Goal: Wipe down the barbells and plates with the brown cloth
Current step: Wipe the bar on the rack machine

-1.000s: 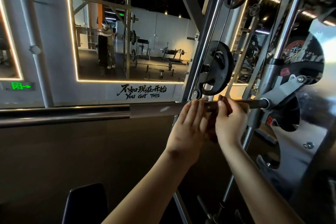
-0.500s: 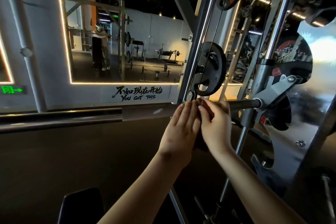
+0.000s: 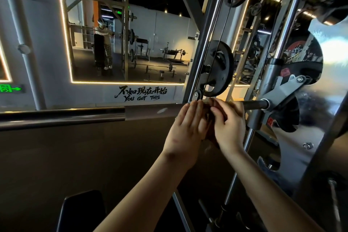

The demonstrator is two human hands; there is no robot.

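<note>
Head view: gym mirror [image 3: 113, 43] at upper left.
Dark brown cloth [image 3: 211, 134] over barbell [image 3: 252, 104]; left hand [image 3: 185, 130] presses flat, right hand [image 3: 228, 128] grips it.

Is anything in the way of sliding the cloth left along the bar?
Nothing visible does. The right hand holds the brown cloth on the steel barbell beside the left hand; the bar leftward is bare.

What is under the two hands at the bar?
A dark brown cloth shows between the left hand and the right hand. The barbell runs out on both sides, but the stretch beneath hands and cloth is covered.
</note>
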